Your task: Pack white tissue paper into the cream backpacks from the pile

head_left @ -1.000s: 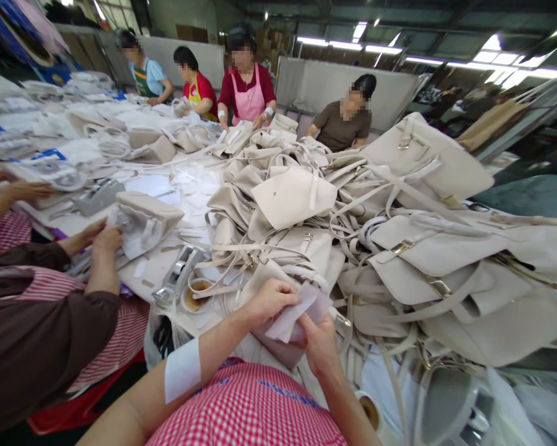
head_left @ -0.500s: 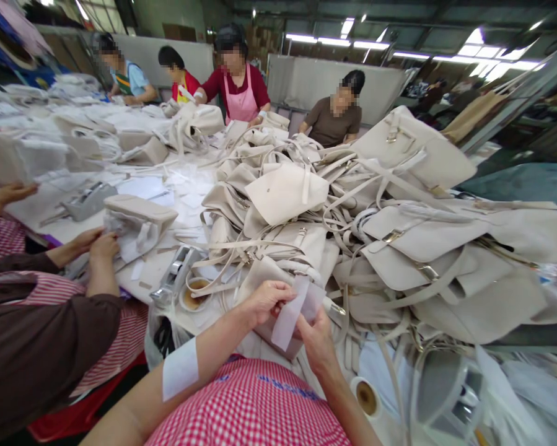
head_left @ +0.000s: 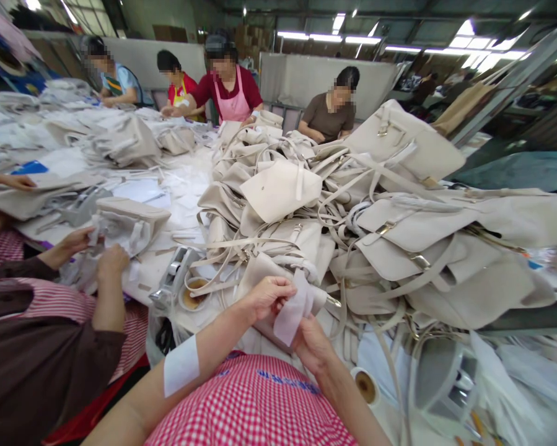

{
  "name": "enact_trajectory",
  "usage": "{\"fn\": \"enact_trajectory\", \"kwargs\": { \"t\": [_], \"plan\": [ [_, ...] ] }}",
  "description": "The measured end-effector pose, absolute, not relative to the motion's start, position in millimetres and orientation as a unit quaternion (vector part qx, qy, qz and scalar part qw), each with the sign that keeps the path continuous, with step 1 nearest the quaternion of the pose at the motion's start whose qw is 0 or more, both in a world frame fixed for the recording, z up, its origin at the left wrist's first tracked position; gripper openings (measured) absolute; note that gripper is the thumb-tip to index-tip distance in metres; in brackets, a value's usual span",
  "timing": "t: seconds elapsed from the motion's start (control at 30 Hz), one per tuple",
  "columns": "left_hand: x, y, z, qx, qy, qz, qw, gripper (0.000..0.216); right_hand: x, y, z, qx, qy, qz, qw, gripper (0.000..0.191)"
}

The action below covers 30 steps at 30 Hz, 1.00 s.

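White, thin translucent paper sheet (head_left: 291, 313) is pinched between the person's left hand (head_left: 267, 296) and right hand (head_left: 313, 345), over a smooth cream leather bag (head_left: 264, 275) amid piled bags.

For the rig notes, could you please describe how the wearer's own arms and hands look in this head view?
Both arms are bare, with no sleeves showing, no gloves, and no rings or watch that I can make out. The left hand sits at the end of a forearm bearing a white rectangular patch near the elbow. The right hand and its forearm carry no markings. A red-and-white checked garment covers the torso below.
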State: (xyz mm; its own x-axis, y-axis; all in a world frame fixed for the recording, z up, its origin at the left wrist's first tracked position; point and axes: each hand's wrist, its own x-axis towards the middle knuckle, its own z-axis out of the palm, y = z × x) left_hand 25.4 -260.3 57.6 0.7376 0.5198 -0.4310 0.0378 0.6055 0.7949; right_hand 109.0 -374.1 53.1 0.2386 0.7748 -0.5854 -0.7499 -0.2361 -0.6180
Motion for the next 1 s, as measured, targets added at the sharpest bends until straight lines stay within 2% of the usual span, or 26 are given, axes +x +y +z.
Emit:
{"fn": "enact_trajectory", "kwargs": {
  "t": [0.07, 0.13, 0.33, 0.5, 0.77, 1.0],
  "plan": [
    [26, -260, 62, 0.43, 0.331, 0.15, 0.827, 0.046, 111, -377, 53, -0.449, 0.005, 0.664, 0.597, 0.036],
    [26, -258, 64, 0.437, 0.325, 0.144, 0.826, 0.046, 115, -378, 55, -0.432, -0.007, 0.68, 0.593, 0.038],
    [26, -259, 61, 0.447, 0.343, 0.139, 0.814, 0.047, 120, -374, 53, -0.516, -0.068, 0.617, 0.59, 0.042],
    [29, -261, 58, 0.437, 0.338, 0.142, 0.822, 0.045, 120, -371, 47, -0.476, -0.058, 0.646, 0.593, 0.041],
    [29, -258, 60, 0.426, 0.343, 0.146, 0.825, 0.047, 125, -369, 52, -0.499, -0.04, 0.66, 0.56, 0.036],
    [31, -250, 61, 0.389, 0.327, 0.158, 0.847, 0.048, 120, -375, 55, -0.492, -0.083, 0.632, 0.592, 0.046]
  ]
}}
